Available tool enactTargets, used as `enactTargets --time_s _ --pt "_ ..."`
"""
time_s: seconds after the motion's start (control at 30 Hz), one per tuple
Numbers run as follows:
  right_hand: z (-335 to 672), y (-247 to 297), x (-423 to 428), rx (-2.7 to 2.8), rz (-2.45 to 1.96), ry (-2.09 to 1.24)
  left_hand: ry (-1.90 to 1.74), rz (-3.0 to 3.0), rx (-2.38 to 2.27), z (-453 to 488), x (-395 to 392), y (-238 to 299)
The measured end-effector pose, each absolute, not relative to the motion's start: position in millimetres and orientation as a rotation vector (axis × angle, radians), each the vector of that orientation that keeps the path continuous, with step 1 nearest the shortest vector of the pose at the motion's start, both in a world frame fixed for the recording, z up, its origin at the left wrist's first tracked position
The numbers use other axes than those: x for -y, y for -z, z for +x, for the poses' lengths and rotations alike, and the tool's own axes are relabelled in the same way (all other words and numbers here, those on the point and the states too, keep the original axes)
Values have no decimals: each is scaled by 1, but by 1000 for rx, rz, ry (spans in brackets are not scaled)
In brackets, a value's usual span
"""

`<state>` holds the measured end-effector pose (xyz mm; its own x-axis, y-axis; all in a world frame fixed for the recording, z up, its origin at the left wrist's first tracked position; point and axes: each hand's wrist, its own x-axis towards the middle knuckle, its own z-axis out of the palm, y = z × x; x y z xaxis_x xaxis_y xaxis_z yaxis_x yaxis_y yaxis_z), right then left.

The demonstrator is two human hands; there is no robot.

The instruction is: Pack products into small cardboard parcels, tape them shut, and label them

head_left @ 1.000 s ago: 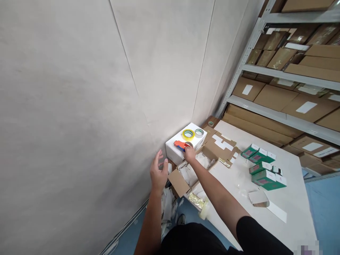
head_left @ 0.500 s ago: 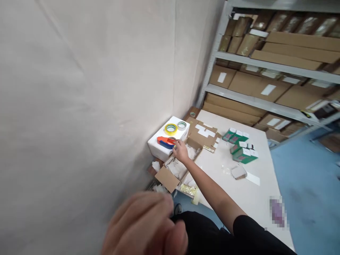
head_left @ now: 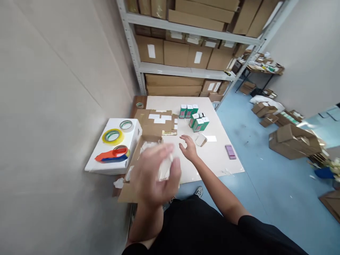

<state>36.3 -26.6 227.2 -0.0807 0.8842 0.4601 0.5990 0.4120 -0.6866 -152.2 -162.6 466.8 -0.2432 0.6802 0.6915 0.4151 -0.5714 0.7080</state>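
Note:
My left hand (head_left: 155, 175) is raised close to the camera and smeared by motion. Its fingers curl round a pale, translucent thing (head_left: 165, 167) that I cannot make out. Behind it stands an open cardboard box (head_left: 136, 153) with white packing inside. My right hand (head_left: 188, 147) hovers over the white table (head_left: 215, 159) with its fingers spread and nothing in it. A small open carton (head_left: 201, 140) and a white card (head_left: 211, 138) lie just right of that hand.
A white foam box (head_left: 134, 140) at the left wall carries two tape rolls (head_left: 113, 136) and a red and blue tape dispenser (head_left: 113, 155). Flattened cardboard (head_left: 156, 122) and several green boxes (head_left: 193, 117) lie further back. Shelves of cartons (head_left: 183, 53) stand behind; boxes (head_left: 292, 140) litter the blue floor.
The view has swung right from the wall to the table. My right hand left the tape dispenser and moved over the table. My left hand rose in front of the camera with something pale.

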Motion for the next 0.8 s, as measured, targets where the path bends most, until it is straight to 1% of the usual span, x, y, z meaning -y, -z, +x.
enactTargets --time_s 0.1,0.2,0.3,0.4,0.53,0.8 --pt "84 -222 35 1668 -1409 -394 -1665 1846 -1270 -129 97 -428" --pt "124 -212 44 1576 -1516 -393 -1458 1804 -1261 -107 51 -376" --pt "156 -201 51 1499 -1610 -409 -1214 1805 -1311 -85 26 -327" --pt "185 -190 50 1446 -1664 -446 -955 1887 -1362 -61 12 -291" --pt "220 -177 32 1424 -1673 -499 -748 1924 -1392 -33 -4 -265" --pt "262 -137 -50 1427 -1600 -748 -616 1894 -1476 18 -50 -238"
